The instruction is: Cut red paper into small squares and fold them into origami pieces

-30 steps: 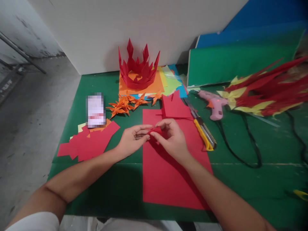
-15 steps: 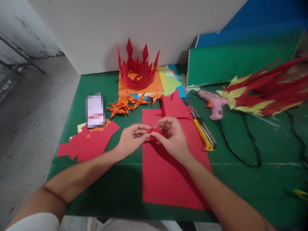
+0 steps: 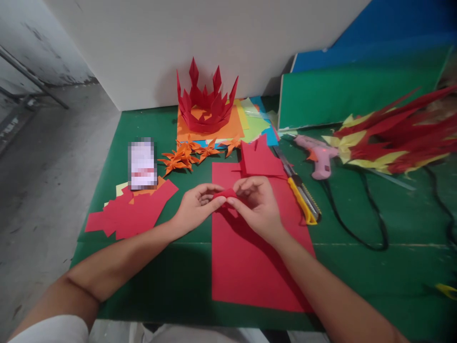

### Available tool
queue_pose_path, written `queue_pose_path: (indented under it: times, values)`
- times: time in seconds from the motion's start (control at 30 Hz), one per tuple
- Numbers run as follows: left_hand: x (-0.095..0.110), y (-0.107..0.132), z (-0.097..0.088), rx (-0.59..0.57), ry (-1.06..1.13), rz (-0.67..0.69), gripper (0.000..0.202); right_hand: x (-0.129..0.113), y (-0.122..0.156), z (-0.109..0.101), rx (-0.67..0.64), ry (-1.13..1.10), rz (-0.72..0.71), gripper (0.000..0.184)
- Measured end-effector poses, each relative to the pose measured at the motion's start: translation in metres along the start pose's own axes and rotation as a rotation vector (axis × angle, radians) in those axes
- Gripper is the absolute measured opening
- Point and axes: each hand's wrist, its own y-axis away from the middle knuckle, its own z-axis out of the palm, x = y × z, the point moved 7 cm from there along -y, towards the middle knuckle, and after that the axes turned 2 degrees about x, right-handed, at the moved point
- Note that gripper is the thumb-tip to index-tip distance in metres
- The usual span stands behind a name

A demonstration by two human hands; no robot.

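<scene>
Between my two hands is a small folded piece of red paper [image 3: 225, 193]. My left hand [image 3: 196, 205] pinches its left side, thumb in front and fingers behind. At its right side, my right hand [image 3: 259, 202] grips it with the thumb tip, its other fingers curled behind. Both thumbs nearly meet at the lower edge. Beneath the hands lies a large red sheet [image 3: 257, 267]. Just behind them, a cut and creased red paper piece [image 3: 262, 159] rests on that sheet's far end. A yellow utility knife [image 3: 300, 195] lies along the right edge of the sheet.
A red paper crown [image 3: 205, 114] stands at the back on coloured sheets. Orange paper flowers [image 3: 182, 155], a blurred-out phone [image 3: 142, 164] and red scraps [image 3: 128, 214] lie left. To the right are a pink glue gun [image 3: 317, 155], its black cord, and red-yellow paper strips [image 3: 400, 128].
The folded red paper has turned slightly in my fingers and shows more of its face. My right hand's fingers have shifted a little. The view has moved very slightly.
</scene>
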Motion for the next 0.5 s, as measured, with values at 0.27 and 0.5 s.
queue_pose_path:
  times: [0.27,0.5]
  values:
    - [-0.003,-0.002,0.003,-0.053,0.013,-0.077,0.051,-0.018,-0.001,0.003,-0.096,0.402,-0.209,0.009]
    - [-0.001,-0.003,0.005,-0.065,0.123,-0.066,0.050,-0.030,0.002,0.005,-0.082,0.580,-0.376,0.008]
